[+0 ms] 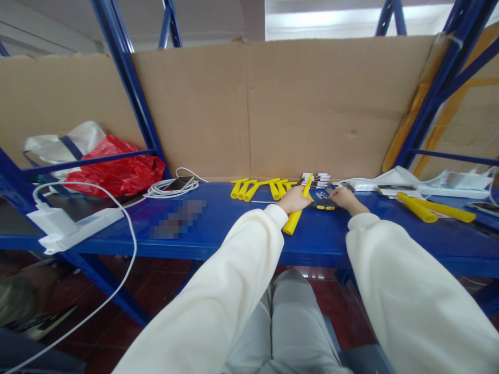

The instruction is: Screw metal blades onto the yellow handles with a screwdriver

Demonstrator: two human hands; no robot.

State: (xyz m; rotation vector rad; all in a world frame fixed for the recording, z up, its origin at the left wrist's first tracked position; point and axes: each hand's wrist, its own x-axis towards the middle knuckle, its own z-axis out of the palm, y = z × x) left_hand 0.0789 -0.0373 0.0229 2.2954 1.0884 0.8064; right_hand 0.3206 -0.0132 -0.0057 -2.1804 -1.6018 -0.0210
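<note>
My left hand (pixel 293 199) is closed round a yellow T-shaped plastic handle (pixel 292 223), its thick tube end pointing toward me and its narrow crossbar sticking up past my fingers. Just to the right, the fingertips of my right hand (pixel 343 198) are pinched together; whatever they hold is too small to make out. Between the hands lie small shiny metal pieces (pixel 322 196), perhaps screws, and a black-and-yellow object (pixel 323 205). Behind these is a stack of white-and-black pieces (pixel 317 179). Several more yellow handles (pixel 251 190) lie left of my left hand, near a thin metal rod (pixel 263 202).
Two yellow tubes (pixel 419 209) rest on the blue table (pixel 234 228) at right, before white packaging and a power strip (pixel 452 191). At left are a coiled white cable (pixel 171 187), a red bag (pixel 117 169) and a charger (pixel 58 221). Cardboard (pixel 288 109) stands behind.
</note>
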